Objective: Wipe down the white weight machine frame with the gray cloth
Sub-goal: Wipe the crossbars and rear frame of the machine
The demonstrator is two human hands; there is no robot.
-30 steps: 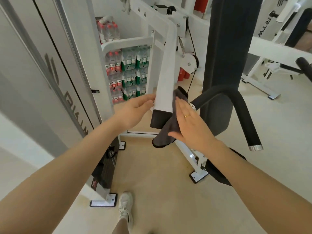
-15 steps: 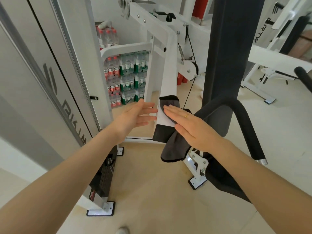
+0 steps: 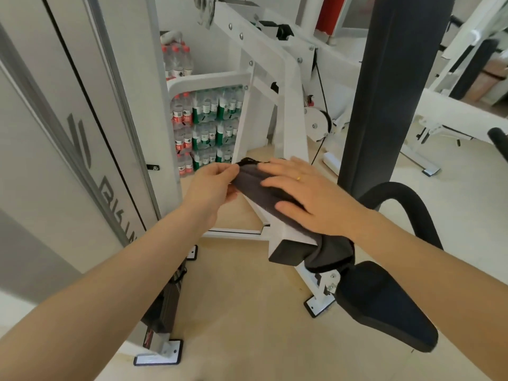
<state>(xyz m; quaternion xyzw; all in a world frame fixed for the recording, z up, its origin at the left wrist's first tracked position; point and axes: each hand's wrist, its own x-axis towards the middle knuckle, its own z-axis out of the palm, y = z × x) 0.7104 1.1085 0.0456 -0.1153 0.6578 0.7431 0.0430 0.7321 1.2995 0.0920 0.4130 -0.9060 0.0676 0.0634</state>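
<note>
The gray cloth [image 3: 259, 185] lies draped along the top face of a sloping white bar [image 3: 288, 105] of the weight machine frame, near the bar's lower, nearer end. Its far end is bunched up beside the left hand, and its near end hangs off the right side of the bar's black end cap [image 3: 288, 253].

The right hand [image 3: 308, 198] lies flat on the cloth with its fingers straight and spread, palm down, pressing the fabric against the bar; a gold ring [image 3: 299, 177] shows on one finger. It grips nothing.

The left hand [image 3: 213, 185] comes in from the left, its thumb and fingers curled and pinching the cloth's far left edge just beside the right hand's fingertips.

To the right of the bar stands a tall dark upright pad [image 3: 384, 92], and below it a curved black foam handle [image 3: 406, 204] arcs over a black padded seat [image 3: 384, 306] in the near right. On the left, a frosted panel [image 3: 55, 133] with gray lettering fills the edge of the view. Behind the frame, stacked packs of water bottles [image 3: 206, 127] with red and green labels sit against the far wall. A white pulley wheel [image 3: 316, 125] with a black cable sits just right of the bar. The floor [image 3: 247, 325] is pale beige.
</note>
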